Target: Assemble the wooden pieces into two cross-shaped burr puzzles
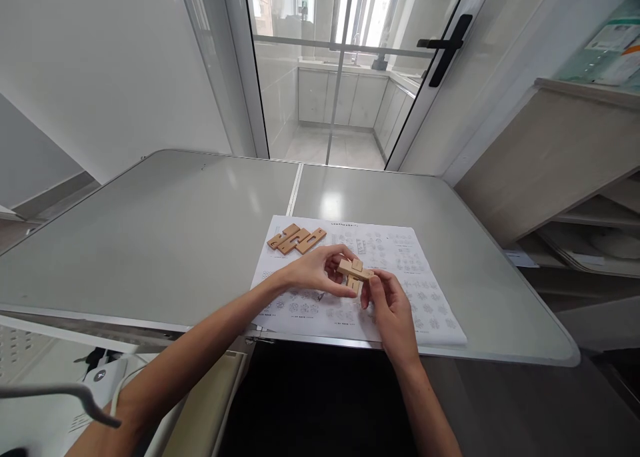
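Both of my hands hold a small cluster of interlocked wooden puzzle pieces (354,271) just above a printed instruction sheet (425,290). My left hand (317,270) grips the cluster from the left, fingers curled round it. My right hand (387,307) pinches it from the right and below. Three loose notched wooden pieces (297,238) lie side by side on the sheet's far left corner, a little beyond my left hand.
The sheet lies on a grey folding table (175,230) with a centre seam. A glass sliding door (340,70) stands behind the table, and wooden shelving (565,177) is at the right. White equipment with a cable (107,377) sits low at the left.
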Demonstrator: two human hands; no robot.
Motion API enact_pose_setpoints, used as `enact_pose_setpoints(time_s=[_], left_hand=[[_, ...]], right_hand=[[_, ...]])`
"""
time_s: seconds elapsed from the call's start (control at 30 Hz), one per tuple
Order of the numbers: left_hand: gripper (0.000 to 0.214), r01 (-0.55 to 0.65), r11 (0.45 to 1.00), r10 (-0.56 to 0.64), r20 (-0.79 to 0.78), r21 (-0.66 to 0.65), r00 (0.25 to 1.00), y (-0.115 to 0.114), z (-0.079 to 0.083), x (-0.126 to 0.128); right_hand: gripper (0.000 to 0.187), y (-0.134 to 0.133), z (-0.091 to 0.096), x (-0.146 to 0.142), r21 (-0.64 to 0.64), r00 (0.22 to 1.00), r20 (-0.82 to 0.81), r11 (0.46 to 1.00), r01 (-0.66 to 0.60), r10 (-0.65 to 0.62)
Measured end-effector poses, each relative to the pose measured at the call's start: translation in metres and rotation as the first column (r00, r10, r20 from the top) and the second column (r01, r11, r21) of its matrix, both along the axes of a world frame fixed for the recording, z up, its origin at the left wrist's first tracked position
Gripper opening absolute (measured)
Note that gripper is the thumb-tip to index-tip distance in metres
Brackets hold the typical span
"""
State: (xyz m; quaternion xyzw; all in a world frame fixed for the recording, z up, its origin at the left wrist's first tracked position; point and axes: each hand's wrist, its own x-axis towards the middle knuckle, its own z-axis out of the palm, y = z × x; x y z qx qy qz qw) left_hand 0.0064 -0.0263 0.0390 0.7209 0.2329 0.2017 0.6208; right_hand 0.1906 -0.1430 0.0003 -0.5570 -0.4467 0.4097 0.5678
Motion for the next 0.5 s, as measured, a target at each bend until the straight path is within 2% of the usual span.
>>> enact_pose_setpoints(time_s=[0.1, 0.17, 0.27, 0.4, 0.5], left_hand=[[0.055, -0.148, 0.989, 0.148, 0.06, -0.002, 0.987, 0.005, -0.002, 0.0], [0.053, -0.26, 0.965, 0.263, 0.119, -0.037, 0.957, 0.01, -0.005, 0.0], [0.051, -0.357, 0.929, 0.368, 0.157, -0.094, 0.917, 0.015, -0.008, 0.0], [0.05, -0.39, 0.917, 0.398, 0.146, -0.082, 0.905, 0.014, -0.008, 0.0], [0.05, -0.377, 0.925, 0.381, 0.154, -0.058, 0.912, 0.013, -0.009, 0.001]], right_hand=[[0.038, 0.0, -0.002, 0.0, -0.006, 0.998, 0.016, 0.998, 0.065, -0.065], [0.038, 0.0, -0.004, 0.0, -0.011, 0.992, 0.1, 0.997, 0.077, -0.076], [0.038, 0.001, -0.007, 0.0, 0.033, 0.959, 0.281, 0.999, 0.032, -0.04], [0.05, 0.003, -0.013, -0.005, 0.098, 0.863, 0.505, 0.992, -0.079, 0.019], [0.063, 0.005, -0.019, -0.009, 0.097, 0.771, 0.637, 0.99, -0.107, 0.021]])
